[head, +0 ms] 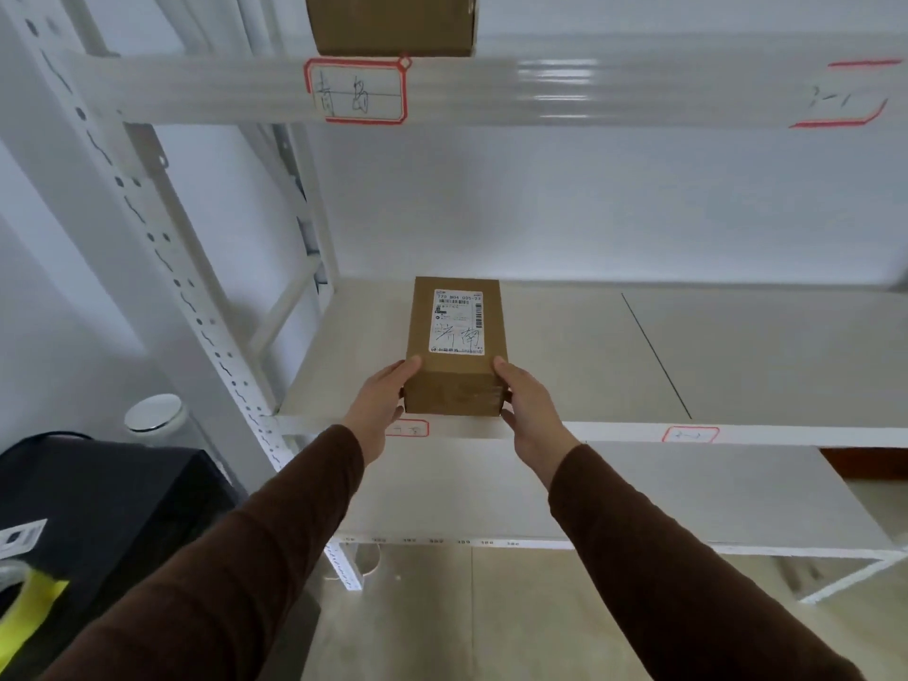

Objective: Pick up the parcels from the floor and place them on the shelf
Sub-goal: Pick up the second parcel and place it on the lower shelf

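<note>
Head view shows the cardboard parcel (454,344) sitting on the middle shelf board (565,356), near its front edge, shipping label up. The left hand (381,407) and right hand (528,410) are clamped on its near corners, one each side. I'd say this is the placing step: the box looks set down, or nearly so, and what's left is to nudge it deeper toward 12 o'clock, let go and draw back.

Nothing blocks it; the board is bare out to 3 o'clock. A second parcel (393,22) rests on the tier above at 12 o'clock, over a red-bordered tag (356,90). A black bag (98,508) lies at 8 o'clock by the upright (162,248).
</note>
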A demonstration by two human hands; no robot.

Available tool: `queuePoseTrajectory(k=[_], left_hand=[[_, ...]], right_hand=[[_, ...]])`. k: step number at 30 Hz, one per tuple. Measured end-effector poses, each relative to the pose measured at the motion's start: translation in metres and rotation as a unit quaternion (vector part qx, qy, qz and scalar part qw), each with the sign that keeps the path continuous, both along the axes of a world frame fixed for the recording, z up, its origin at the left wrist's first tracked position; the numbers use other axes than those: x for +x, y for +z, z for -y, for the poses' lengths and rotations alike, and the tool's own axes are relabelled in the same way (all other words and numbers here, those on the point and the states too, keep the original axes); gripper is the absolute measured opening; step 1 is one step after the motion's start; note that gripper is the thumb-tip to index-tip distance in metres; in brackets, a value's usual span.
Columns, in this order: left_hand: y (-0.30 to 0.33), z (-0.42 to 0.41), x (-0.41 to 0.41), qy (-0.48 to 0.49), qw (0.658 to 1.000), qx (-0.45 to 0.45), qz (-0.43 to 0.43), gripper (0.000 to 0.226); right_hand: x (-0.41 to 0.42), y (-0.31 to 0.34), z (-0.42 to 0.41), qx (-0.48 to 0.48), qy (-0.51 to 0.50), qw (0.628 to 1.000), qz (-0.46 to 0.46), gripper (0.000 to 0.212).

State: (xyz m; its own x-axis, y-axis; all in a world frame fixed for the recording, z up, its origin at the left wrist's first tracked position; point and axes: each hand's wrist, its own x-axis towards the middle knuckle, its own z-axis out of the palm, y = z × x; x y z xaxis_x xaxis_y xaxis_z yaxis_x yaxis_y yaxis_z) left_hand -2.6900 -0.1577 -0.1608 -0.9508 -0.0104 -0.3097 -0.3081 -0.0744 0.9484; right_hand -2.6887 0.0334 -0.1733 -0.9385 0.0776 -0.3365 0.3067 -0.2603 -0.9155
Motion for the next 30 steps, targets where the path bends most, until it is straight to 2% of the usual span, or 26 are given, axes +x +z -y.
queuePoseTrajectory(k=[3, 5, 9, 14, 16, 22, 28, 30], left_hand=[[-0.005, 0.009, -0.035, 0.000, 1.000, -0.010, 0.012, 0.036], [-0.010, 0.015, -0.051, 0.010, 1.000, -0.018, 0.021, 0.044], [-0.025, 0.030, -0.075, 0.018, 0.998, -0.029, 0.050, 0.043], [-0.036, 0.036, -0.071, 0.028, 0.998, -0.018, 0.056, 0.045], [-0.042, 0.055, -0.098, 0.000, 0.997, -0.011, 0.076, 0.048], [-0.047, 0.052, -0.096, 0.001, 0.998, -0.013, 0.065, 0.048], [-0.046, 0.064, -0.096, -0.024, 0.998, -0.005, 0.063, 0.057], [-0.045, 0.066, -0.097, -0.024, 0.998, -0.004, 0.059, 0.064]], right_hand=[[-0.037, -0.012, 0.008, 0.003, 0.004, 1.000, 0.016, 0.059], [-0.054, -0.016, 0.013, 0.004, 0.004, 1.000, 0.024, 0.055], [-0.074, -0.019, 0.023, 0.010, 0.022, 0.999, 0.039, 0.044], [-0.072, -0.025, 0.026, 0.020, 0.043, 0.998, 0.041, 0.045], [-0.093, -0.028, 0.047, 0.037, 0.010, 0.998, 0.047, 0.048], [-0.092, -0.031, 0.043, 0.027, 0.010, 0.999, 0.042, 0.048], [-0.087, -0.023, 0.043, 0.030, 0.022, 0.998, 0.041, 0.039], [-0.087, -0.020, 0.041, 0.052, 0.027, 0.997, 0.043, 0.043]])
